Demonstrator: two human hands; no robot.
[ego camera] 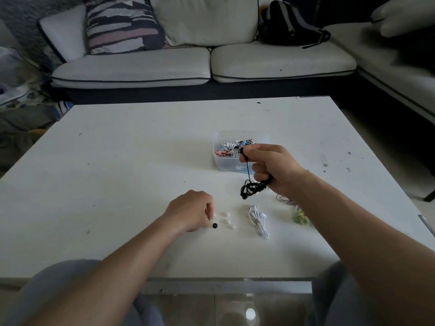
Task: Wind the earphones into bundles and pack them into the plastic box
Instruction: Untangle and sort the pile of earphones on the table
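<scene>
Firstly, right hand (270, 164): raised above the table, its fingers clamped on the black earphones (250, 188); thumb and forefinger pinched one end of the cord up high, while the lower fingers gripped the tangled bundle that hung below.
Left hand (190, 211): rested knuckles-up on the table (117, 149), fingers curled downward with their tips at the small loose ear tips; whether it pinched one of them could not be told.
Ear tips: several white ear tips (226, 217) lay scattered just beside the left fingertips, and one black ear tip (214, 225) sat close to them on the near side.
Plastic box (223, 164): stood open on the table beyond the right hand, already holding wound earphones in white, red-and-white and blue.
White earphones (257, 218): lay loosely coiled on the table between the two forearms, apart from the box.
Yellow-green earphones (300, 216): lay near the right forearm, partly hidden by it.
Background: a pale sofa (141, 69) stood behind the table, with a striped cushion (122, 24) and a black backpack (289, 22) on it.
</scene>
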